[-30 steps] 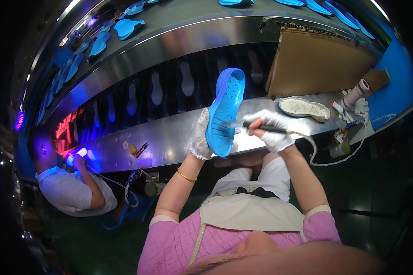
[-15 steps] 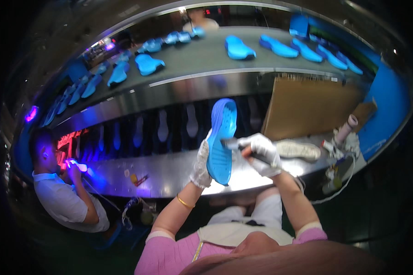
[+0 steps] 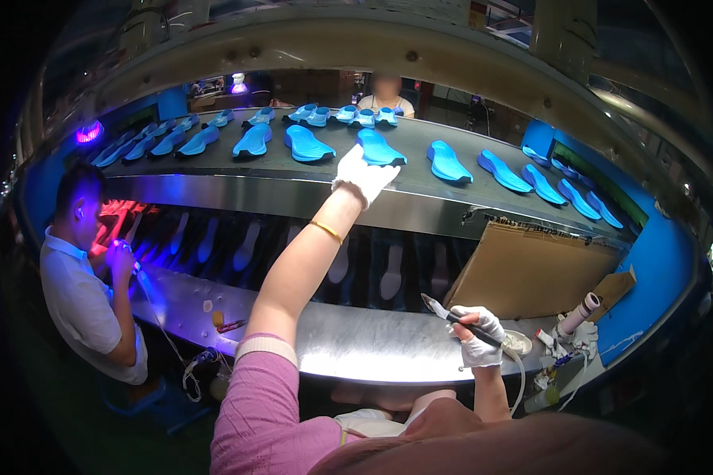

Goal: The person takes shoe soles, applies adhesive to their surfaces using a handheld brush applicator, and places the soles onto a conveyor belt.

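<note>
My left arm stretches out over the conveyor belt [image 3: 269,168], and my white-gloved left hand [image 3: 362,178] grips a bright blue shoe sole [image 3: 379,148] by its left and near side. The sole hides part of those fingers. Low at the right, above the metal ledge [image 3: 388,336], my gloved right hand [image 3: 481,336] is closed around a brush [image 3: 444,313]. It has a dark handle and a pale, pointed tip aimed up and left. A white bowl [image 3: 517,343] sits just beside that hand, partly covered by it.
Many more blue soles [image 3: 309,144] lie along the belt. A cardboard sheet [image 3: 531,265] leans against its front, near a pink-white cylinder [image 3: 580,313]. At left a co-worker [image 3: 95,301] holds a glowing piece; another person [image 3: 386,95] is beyond the belt. Pale soles line the shelf below.
My left hand has moved from above the ledge up to the belt with a blue sole. The brush has come away from the sole, down and right with my right hand. The view has tilted up.
</note>
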`<state>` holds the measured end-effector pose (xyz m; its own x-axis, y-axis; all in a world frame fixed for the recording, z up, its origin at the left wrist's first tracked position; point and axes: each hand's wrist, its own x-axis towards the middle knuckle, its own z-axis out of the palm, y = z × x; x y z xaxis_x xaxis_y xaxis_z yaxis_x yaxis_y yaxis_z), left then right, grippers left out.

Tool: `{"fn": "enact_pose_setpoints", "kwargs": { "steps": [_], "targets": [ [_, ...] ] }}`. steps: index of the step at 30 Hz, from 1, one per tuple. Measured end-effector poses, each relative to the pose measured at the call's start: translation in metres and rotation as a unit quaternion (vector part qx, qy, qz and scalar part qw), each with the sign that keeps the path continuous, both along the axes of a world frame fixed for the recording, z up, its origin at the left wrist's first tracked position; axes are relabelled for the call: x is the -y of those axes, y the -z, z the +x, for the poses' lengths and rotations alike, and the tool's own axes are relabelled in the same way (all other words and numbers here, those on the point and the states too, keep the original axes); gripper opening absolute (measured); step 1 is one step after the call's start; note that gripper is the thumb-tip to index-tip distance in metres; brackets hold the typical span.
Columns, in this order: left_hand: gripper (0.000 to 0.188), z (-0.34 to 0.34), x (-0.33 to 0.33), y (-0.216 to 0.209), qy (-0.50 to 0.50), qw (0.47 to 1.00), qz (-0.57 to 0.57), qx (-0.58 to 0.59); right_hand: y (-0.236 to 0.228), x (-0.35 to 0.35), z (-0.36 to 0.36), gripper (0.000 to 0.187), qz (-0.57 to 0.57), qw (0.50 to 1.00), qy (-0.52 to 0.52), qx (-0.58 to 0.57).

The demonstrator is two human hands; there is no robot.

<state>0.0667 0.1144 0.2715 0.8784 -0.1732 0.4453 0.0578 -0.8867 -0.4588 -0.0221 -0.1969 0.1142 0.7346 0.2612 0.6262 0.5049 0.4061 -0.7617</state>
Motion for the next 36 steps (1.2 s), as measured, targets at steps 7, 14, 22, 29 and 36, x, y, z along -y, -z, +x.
{"fn": "enact_pose_setpoints", "kwargs": {
  "steps": [7, 14, 22, 29, 36],
  "targets": [
    [0.046, 0.008, -0.047, 0.016, 0.221, 0.841, -0.403, 0.284, 0.011, 0.003, 0.008, 0.018, 0.025, 0.993, -0.004, -0.113],
    [0.066, 0.004, -0.118, -0.011, -0.232, 0.954, -0.191, 0.014, 0.037, -0.008, 0.024, 0.019, -0.009, 0.991, -0.029, -0.131],
    [0.058, -0.025, -0.204, -0.008, -0.326, 0.895, -0.303, -0.014, 0.041, -0.012, 0.02, 0.019, -0.046, 0.982, -0.021, -0.183],
    [0.047, -0.026, -0.229, 0.008, -0.27, 0.925, -0.237, 0.125, 0.056, -0.011, 0.029, 0.019, -0.037, 0.981, -0.015, -0.191],
    [0.031, -0.029, -0.216, 0.015, -0.034, 0.965, -0.221, 0.135, 0.051, -0.018, 0.017, 0.02, -0.041, 0.982, -0.039, -0.179]
  ]
}}
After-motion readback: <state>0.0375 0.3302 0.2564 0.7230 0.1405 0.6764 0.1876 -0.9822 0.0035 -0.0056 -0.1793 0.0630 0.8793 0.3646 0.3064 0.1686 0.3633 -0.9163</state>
